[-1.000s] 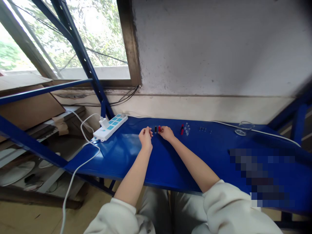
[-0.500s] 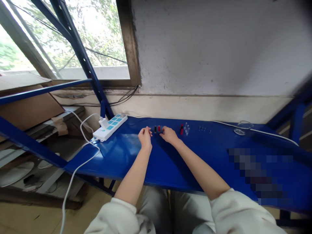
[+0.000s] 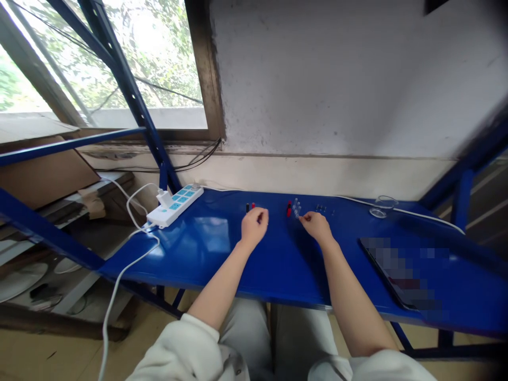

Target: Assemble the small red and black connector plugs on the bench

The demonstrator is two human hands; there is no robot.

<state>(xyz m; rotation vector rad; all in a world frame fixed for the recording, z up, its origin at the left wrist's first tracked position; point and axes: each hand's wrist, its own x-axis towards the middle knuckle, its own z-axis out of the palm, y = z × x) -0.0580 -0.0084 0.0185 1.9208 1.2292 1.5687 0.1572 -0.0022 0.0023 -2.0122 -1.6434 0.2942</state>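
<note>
My left hand (image 3: 254, 228) is closed, its fingers curled above the blue tabletop; whatever they hold, if anything, is hidden. Just behind it stand a small black cylinder (image 3: 247, 207) and a small red cylinder (image 3: 253, 205), the red one partly covered. My right hand (image 3: 317, 227) pinches thumb and forefinger together at the near end of a group of small clear tubes (image 3: 296, 206). Whether a tube is between those fingertips is too small to tell. Left of the tubes lie several red and black cylinders (image 3: 289, 209) in a row.
Several tiny clear pieces (image 3: 320, 208) lie farther right. A white power strip (image 3: 174, 206) with a plug and cable is at the left. Beyond the right hand are a coiled clear cord (image 3: 378, 212) and a dark flat object (image 3: 397, 275), blurred. A wall backs the blue table (image 3: 214, 264).
My right hand has moved right, from beside the standing red cylinder to the clear tubes. My left hand has shifted right and nearer me, now partly covering the red cylinder. The view has shifted slightly.
</note>
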